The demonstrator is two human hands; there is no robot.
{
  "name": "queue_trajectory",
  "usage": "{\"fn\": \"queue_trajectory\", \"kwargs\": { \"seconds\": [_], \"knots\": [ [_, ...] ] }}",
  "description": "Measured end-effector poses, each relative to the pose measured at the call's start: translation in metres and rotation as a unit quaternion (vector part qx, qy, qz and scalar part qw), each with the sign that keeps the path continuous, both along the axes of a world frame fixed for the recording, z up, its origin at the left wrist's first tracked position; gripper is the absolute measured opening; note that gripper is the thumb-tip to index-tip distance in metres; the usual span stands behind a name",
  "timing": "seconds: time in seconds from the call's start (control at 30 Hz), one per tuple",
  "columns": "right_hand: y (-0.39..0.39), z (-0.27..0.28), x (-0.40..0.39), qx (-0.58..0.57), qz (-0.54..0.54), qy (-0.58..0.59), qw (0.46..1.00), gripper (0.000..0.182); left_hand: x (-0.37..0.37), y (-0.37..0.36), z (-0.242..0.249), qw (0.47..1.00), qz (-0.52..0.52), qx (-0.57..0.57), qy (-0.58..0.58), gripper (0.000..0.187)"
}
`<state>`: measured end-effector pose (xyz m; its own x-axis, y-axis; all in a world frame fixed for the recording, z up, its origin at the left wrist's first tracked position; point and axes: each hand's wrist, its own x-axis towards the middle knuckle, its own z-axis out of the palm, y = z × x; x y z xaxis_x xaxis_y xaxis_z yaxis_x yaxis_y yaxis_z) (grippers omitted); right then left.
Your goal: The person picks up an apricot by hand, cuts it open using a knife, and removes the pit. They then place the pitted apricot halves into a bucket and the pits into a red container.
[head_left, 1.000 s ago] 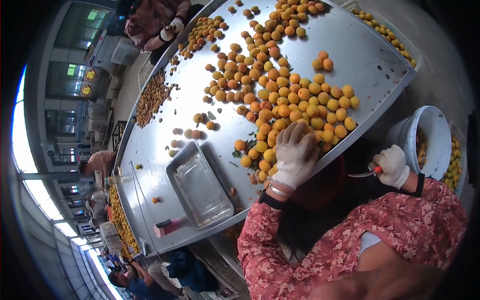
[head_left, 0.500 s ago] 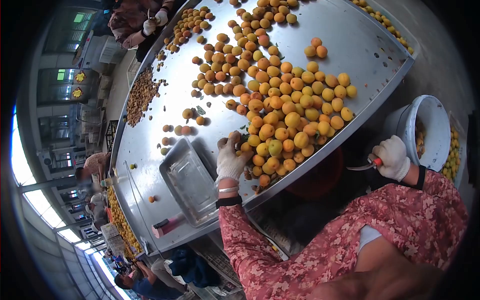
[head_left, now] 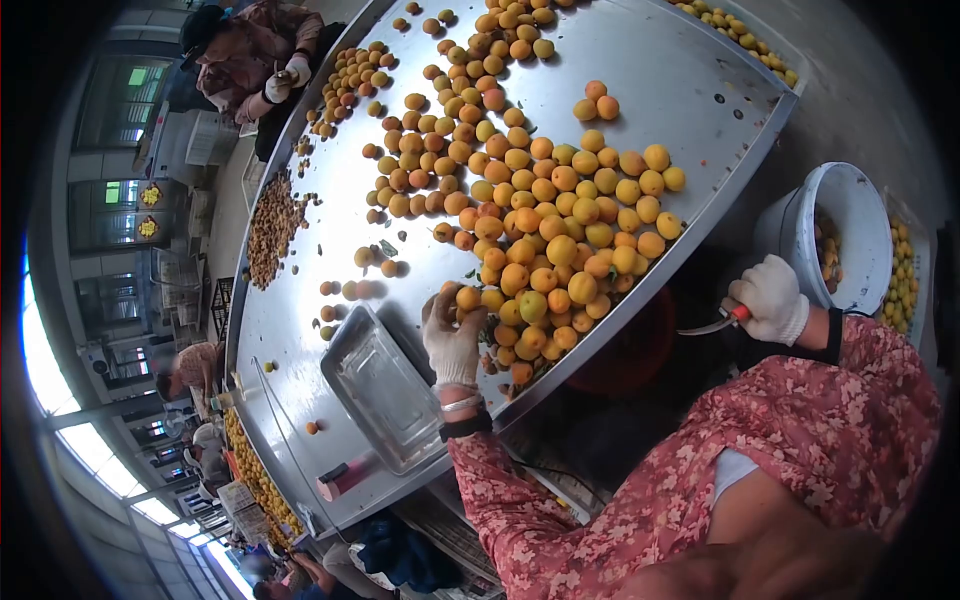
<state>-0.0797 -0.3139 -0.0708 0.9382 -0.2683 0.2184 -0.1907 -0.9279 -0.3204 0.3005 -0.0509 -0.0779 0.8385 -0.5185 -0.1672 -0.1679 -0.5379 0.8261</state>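
Many yellow-orange fruits (head_left: 540,250) lie heaped on a metal table (head_left: 640,60). My left hand (head_left: 453,338), in a whitish glove with bare fingertips, is at the heap's near left edge, its fingers closed around one orange fruit (head_left: 468,298). Beside it lies a shallow metal tray (head_left: 385,385) holding nothing visible. My right hand (head_left: 768,300), gloved too, is off the table's near edge and grips a curved knife (head_left: 712,325) with a red handle, its blade pointing left.
A white bucket (head_left: 838,240) with some fruit stands at the right, near a crate of fruit (head_left: 900,270). Brown pits (head_left: 277,230) are piled on the table's far side. Across it is a co-worker (head_left: 245,60). A pink-and-black object (head_left: 345,478) lies near the left end.
My left fingers have closed around a fruit at the heap's edge. The whole view has shifted, with the table a little further left. My right hand still holds the knife.
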Motion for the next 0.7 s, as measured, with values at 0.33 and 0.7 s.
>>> {"fn": "queue_trajectory", "kwargs": {
  "seconds": [0.33, 0.7],
  "knots": [
    [0.003, -0.004, 0.002, 0.012, -0.020, 0.047, 0.999, 0.016, -0.037, -0.096, 0.028, 0.942, -0.234, 0.104, -0.218, 0.052],
    [0.000, -0.001, 0.001, 0.018, -0.040, 0.051, 0.998, 0.011, -0.045, 0.045, 0.034, 0.999, 0.029, 0.019, -0.042, 0.053]
  ]
}}
